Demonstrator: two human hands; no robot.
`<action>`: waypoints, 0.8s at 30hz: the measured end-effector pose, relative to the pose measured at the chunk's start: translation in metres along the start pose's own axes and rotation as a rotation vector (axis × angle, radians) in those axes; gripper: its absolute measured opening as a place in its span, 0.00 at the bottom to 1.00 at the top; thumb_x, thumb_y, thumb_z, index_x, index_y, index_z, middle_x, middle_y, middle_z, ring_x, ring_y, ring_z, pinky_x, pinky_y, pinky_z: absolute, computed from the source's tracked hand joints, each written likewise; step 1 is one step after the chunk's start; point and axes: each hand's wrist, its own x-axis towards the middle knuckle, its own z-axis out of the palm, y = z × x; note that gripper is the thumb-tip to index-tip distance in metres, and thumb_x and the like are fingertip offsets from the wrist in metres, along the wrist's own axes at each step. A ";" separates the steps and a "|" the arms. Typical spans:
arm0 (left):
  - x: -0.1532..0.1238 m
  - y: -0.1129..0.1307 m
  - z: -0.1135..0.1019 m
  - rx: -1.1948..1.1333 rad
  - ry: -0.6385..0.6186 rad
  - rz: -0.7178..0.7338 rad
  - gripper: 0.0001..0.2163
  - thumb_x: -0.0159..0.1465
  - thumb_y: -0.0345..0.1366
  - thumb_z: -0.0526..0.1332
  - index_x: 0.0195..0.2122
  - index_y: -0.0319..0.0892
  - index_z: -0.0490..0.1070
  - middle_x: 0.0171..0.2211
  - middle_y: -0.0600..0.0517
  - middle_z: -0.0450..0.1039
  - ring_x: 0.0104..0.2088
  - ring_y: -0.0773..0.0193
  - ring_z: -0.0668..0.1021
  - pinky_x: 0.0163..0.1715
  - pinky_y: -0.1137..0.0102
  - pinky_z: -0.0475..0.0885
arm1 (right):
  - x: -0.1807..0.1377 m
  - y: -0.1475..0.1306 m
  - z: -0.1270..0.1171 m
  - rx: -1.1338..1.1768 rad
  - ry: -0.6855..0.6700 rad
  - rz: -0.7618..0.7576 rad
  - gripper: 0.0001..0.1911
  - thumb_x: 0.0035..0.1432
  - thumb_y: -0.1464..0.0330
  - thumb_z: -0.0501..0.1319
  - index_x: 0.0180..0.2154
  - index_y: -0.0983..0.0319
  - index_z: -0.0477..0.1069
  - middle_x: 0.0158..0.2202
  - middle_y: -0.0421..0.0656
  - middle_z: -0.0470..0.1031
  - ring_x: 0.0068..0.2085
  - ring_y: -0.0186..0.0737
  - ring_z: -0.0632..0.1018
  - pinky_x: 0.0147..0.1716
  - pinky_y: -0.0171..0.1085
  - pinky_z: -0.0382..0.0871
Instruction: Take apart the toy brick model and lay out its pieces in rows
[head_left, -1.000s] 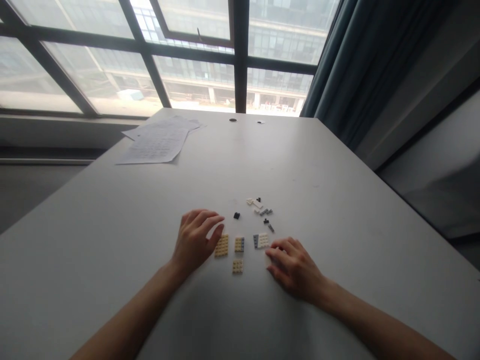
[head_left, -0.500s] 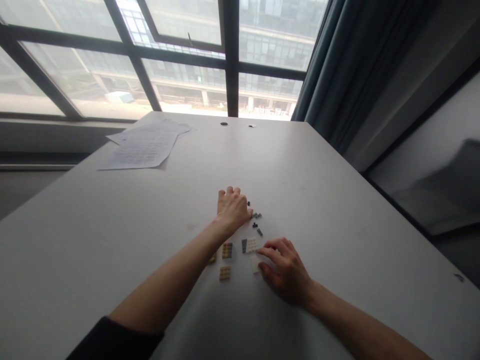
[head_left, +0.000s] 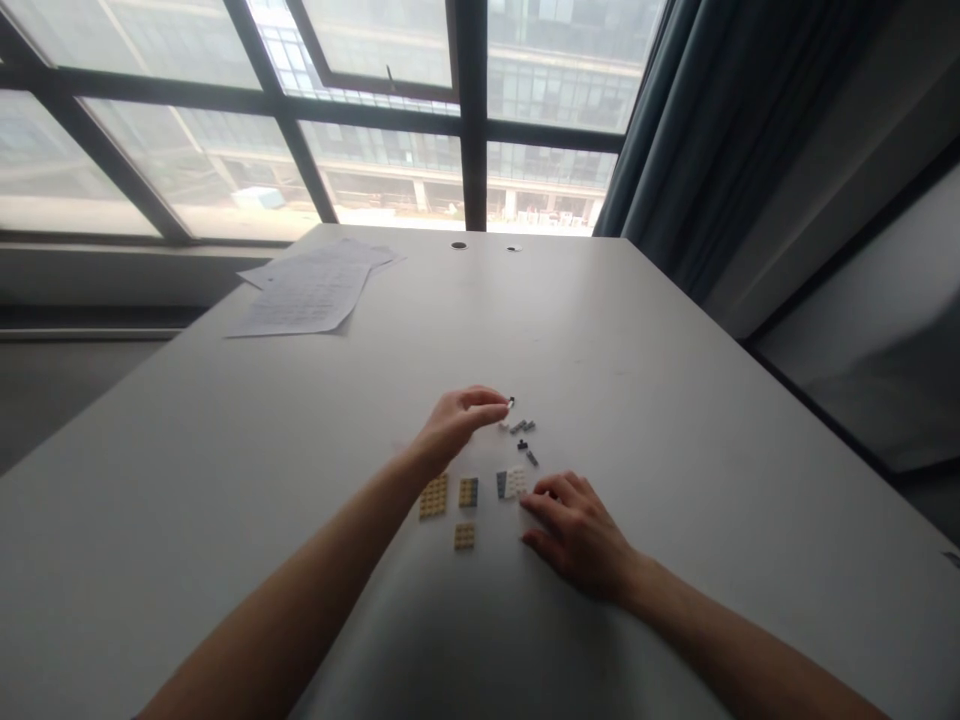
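My left hand (head_left: 463, 418) reaches past the small parts, thumb and forefinger closed at their tips on a small black brick (head_left: 511, 401). Just below those fingertips lie a small white piece (head_left: 504, 426) and several grey bricks (head_left: 523, 426). Another black piece (head_left: 523, 444) and a grey brick (head_left: 532, 458) are nearer to me. My right hand (head_left: 577, 535) rests on the table with fingers bent and apart. Its fingertips are beside a white studded plate (head_left: 516, 483), which overlaps a dark grey plate (head_left: 501, 485). Whatever lies under the right fingers is hard to make out.
A large tan plate (head_left: 433, 496) lies partly behind my left forearm. Beside it are a tan-and-grey plate (head_left: 469, 492) and a small tan plate (head_left: 464, 536). Printed papers (head_left: 300, 300) lie at the far left of the white table (head_left: 637, 400), before the window.
My left hand has turned, and its thumb and forefinger now meet at the small black brick. The view has shifted slightly, uncovering more of the tan plate. My right hand stays in nearly the same place.
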 end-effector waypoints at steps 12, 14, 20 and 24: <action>-0.078 -0.005 -0.022 -1.207 0.134 -0.323 0.11 0.53 0.43 0.62 0.31 0.41 0.77 0.37 0.48 0.76 0.38 0.59 0.75 0.36 0.67 0.70 | 0.001 0.001 -0.006 0.629 -0.023 0.186 0.19 0.62 0.53 0.55 0.43 0.60 0.73 0.40 0.46 0.71 0.39 0.41 0.71 0.38 0.38 0.66; -0.085 0.003 -0.023 -0.906 0.045 -0.209 0.10 0.53 0.41 0.64 0.32 0.42 0.76 0.39 0.48 0.74 0.39 0.58 0.74 0.39 0.66 0.69 | 0.002 0.003 -0.010 0.832 -0.038 0.278 0.22 0.63 0.51 0.52 0.43 0.61 0.72 0.34 0.43 0.71 0.33 0.38 0.71 0.33 0.36 0.65; -0.103 0.025 0.005 0.289 -0.089 0.236 0.08 0.56 0.37 0.64 0.37 0.42 0.74 0.45 0.47 0.72 0.49 0.50 0.68 0.50 0.54 0.60 | -0.003 0.001 -0.013 0.439 0.007 0.109 0.15 0.62 0.57 0.58 0.44 0.60 0.73 0.42 0.46 0.71 0.41 0.42 0.71 0.41 0.40 0.66; -0.104 0.026 0.024 0.482 -0.160 0.279 0.09 0.56 0.40 0.64 0.34 0.41 0.73 0.42 0.48 0.72 0.45 0.53 0.69 0.47 0.57 0.61 | -0.006 -0.002 -0.003 0.026 0.010 -0.061 0.12 0.61 0.63 0.59 0.45 0.61 0.71 0.43 0.48 0.72 0.44 0.46 0.70 0.46 0.46 0.65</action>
